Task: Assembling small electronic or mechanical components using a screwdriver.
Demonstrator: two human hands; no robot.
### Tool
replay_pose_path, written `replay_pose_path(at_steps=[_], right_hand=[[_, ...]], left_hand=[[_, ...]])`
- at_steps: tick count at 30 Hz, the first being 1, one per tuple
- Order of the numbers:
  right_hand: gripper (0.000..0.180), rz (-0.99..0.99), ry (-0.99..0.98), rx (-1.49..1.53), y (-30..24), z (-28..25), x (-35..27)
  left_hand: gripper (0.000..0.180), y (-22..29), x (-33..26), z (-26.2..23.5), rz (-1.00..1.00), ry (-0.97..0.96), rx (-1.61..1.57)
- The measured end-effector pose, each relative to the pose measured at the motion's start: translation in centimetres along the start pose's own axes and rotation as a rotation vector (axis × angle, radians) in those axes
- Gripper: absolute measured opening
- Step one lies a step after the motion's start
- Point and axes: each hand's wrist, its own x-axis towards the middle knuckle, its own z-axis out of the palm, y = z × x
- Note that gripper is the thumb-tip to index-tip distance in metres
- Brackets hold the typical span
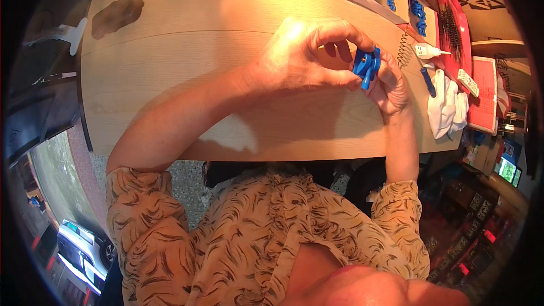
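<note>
A small blue plastic part (365, 66) with a short rounded stem is held above the wooden table, right of the middle. My left hand (309, 51) reaches it from the left, gripping its edge between thumb and fingertips. From the other side my right hand (391, 88) pinches the same part with its fingers curled round it. Fingers partly cover the part, so its far side is hidden.
At the back right, trays hold several blue parts (391, 0). Along the right lie a black coiled spring (403, 50), a white nozzle bottle (426, 51), a blue pen-like stick (428, 83) and a white cloth (445, 105). A dark block (118, 15) lies far left on the table (170, 51).
</note>
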Motion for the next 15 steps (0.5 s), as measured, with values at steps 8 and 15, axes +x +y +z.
replay_pose_path(at_steps=[8, 15], right_hand=[[0.033, -0.077, 0.025, 0.089, 0.2, -0.2, 0.1], [0.027, -0.033, 0.12, 0.01, -0.2, 1.3, -0.1]], left_hand=[[0.048, -0.2, 0.0, 0.1, -0.088, 0.023, -0.08], [0.047, -0.8, 0.0, 0.5, -0.079, 0.012, -0.064]])
